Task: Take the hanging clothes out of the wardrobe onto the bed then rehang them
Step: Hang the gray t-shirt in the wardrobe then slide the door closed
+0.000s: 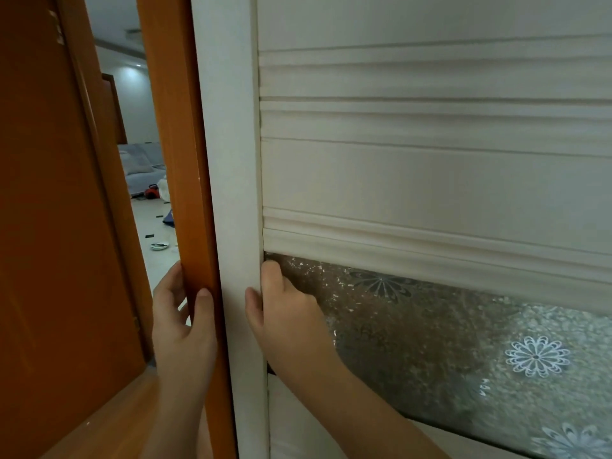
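Note:
A cream wardrobe sliding door (pixel 414 167) fills the right of the view, with ribbed panels above and a frosted glass pane with flower patterns (pixel 463 352) below. My right hand (pixel 284 319) presses on the door's left stile (pixel 236 193), fingers on the stile and the glass edge. My left hand (pixel 182 323) wraps around the orange wooden door frame (pixel 185 160) just left of the wardrobe, thumb on its front face. The wardrobe is closed where I can see it. No clothes, hangers or bed are in view.
An orange room door (pixel 49 226) stands open at the left. Through the gap I see a tiled floor (pixel 155 233) with a small dish (pixel 159 245), a red toy (pixel 151 191) and a grey sofa (pixel 142 167) in another room.

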Motion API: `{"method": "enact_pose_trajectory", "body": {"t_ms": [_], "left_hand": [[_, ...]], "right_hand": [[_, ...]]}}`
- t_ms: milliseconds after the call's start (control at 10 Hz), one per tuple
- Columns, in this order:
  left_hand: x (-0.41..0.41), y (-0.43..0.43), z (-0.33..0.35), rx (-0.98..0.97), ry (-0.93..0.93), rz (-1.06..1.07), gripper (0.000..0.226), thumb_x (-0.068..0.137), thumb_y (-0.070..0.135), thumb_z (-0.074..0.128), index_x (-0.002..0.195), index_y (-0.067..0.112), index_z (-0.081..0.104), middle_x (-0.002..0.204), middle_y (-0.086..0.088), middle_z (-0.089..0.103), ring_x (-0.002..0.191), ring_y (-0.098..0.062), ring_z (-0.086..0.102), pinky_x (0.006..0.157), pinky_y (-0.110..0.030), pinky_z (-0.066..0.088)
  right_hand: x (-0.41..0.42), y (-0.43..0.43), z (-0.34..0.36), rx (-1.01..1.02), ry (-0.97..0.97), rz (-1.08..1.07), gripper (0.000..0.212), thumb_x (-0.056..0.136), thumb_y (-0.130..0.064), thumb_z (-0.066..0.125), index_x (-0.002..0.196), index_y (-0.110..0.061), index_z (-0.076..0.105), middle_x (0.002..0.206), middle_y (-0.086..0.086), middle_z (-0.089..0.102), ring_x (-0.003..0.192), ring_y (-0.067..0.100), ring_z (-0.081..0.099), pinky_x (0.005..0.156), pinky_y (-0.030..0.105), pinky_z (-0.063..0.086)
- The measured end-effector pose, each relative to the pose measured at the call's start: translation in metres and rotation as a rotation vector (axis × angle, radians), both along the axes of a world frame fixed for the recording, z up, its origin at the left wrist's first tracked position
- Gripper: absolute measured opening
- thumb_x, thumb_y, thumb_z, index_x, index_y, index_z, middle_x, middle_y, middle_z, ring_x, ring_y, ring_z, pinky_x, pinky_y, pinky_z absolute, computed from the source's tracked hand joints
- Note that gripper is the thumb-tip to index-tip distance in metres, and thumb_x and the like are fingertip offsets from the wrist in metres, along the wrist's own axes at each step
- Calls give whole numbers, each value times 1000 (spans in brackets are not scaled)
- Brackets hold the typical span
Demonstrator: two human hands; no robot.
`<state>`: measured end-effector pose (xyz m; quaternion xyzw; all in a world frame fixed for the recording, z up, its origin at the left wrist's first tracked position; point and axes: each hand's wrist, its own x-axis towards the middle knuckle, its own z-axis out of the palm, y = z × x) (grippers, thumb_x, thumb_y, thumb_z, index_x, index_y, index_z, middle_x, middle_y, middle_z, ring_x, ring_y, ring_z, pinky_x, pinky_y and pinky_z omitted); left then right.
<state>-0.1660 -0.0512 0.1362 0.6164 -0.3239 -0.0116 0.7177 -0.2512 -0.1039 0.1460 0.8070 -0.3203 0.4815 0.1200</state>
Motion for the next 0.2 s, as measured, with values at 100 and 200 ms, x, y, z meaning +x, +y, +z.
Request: {"method": "enact_pose_trajectory", "body": {"t_ms": [100,200], "left_hand": [[5,3,0,33,-31,-30,45,93,15,44,137,25,36,139,2,44,121,-10,41,102,-36,38],[9,11,-5,79,-71,-2,45,92,16,46,134,29,38,137,5,47,123,-15,46,103,-46,40]], "right_hand": [[-27,4,-7,53,122,121,12,82,-29,42,75,-20,46,50,-7,53,32,6,49,36,9,17],[-79,3,-13,44,158,139,15,83,-32,46,72,-23,49,54,-9,55,37,6,48,37,13,27]]}}
